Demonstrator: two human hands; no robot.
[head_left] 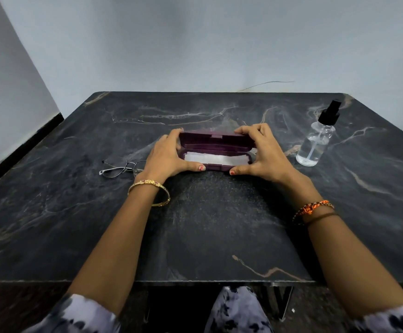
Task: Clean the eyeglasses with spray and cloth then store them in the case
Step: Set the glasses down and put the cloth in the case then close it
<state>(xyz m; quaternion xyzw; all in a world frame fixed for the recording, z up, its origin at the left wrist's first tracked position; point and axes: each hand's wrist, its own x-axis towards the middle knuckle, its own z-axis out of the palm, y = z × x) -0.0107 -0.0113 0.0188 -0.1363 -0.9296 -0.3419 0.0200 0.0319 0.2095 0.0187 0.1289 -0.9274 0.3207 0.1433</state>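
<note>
Landmark: purple eyeglass case (216,150), lying open on the dark marbled table (219,224), lid raised on the far side.
Case contents: a white folded cloth (216,159) lies flat in the lower tray; nothing else is seen inside.
Left hand (169,157): grips the left end of the case, fingers (175,134) curled over the lid's far edge, thumb along the near rim of the tray.
Right hand (261,153): grips the right end of the case, fingers curled over the lid's top edge, thumb on the near rim.
Eyeglasses (121,168): on the table just left of the case, outside it, partly hidden behind the left wrist; thin metal frame, temples folded.
Spray bottle (317,143): upright on the table to the right of the case, apart from the right hand; clear body holding clear liquid, black pump top.
Wrists: gold bangle (151,188) on the left; orange thread band (314,209) on the right.
</note>
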